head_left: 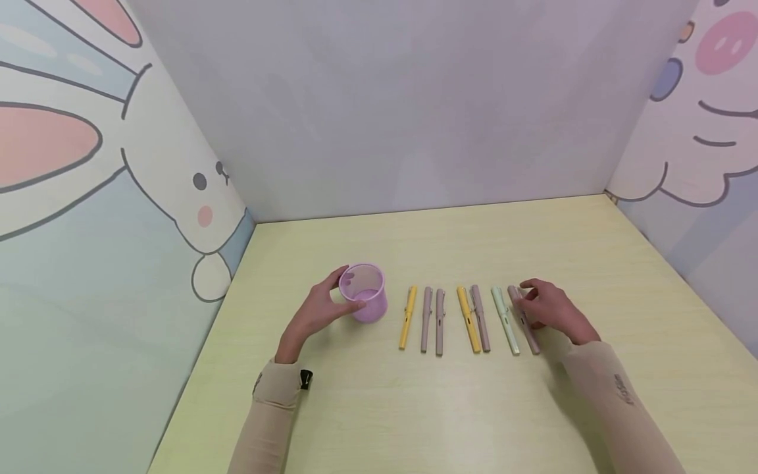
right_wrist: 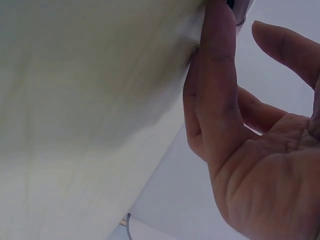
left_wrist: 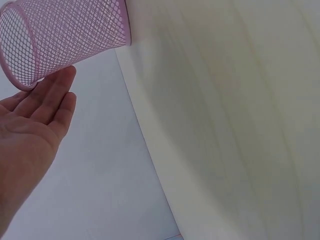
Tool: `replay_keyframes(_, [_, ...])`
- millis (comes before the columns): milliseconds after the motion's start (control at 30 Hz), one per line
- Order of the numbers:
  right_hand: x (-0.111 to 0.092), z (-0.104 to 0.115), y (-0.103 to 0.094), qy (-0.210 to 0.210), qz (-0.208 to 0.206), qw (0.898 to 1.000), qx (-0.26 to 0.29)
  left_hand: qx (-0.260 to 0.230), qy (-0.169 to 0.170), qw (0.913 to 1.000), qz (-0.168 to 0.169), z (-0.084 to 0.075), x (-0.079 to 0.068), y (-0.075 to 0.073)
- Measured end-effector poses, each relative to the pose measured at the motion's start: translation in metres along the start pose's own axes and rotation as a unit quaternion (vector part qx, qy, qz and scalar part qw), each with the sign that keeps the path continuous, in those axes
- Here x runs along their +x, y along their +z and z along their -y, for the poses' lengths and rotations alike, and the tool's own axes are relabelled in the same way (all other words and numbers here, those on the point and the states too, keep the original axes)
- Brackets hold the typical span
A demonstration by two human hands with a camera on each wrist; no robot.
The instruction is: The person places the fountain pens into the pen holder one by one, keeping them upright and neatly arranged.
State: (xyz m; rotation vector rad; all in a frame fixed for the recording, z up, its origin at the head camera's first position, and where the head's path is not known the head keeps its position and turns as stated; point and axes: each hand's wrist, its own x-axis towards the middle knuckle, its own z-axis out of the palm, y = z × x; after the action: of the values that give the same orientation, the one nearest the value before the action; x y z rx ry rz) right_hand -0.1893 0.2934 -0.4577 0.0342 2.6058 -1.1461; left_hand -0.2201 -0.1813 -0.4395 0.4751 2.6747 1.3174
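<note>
Beige sleeves (head_left: 266,421) are extending over the surface (head_left: 414,415); the left hand (head_left: 320,309) is gripping the pink mesh cup (head_left: 377,306) beside the pens (head_left: 440,322), while the right hand (head_left: 553,308), fingers parted, is touching the rightmost mauve pen (head_left: 525,323).

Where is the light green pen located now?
In the head view, the green pen lies right of centre, between a mauve pen and the mauve one at the right hand.

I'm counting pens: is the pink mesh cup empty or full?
Empty: in the head view, the cup shows its bare floor through the open top; the pens lie on the table.
</note>
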Motion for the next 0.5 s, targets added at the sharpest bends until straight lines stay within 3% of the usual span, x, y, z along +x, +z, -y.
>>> replay_keyframes(500, [0.0045, 0.0022, 0.0013, -0.006, 0.005, 1.000, -0.003, -0.014, 0.005, 0.9999, -0.003, 0.0013, 0.0004, -0.0001])
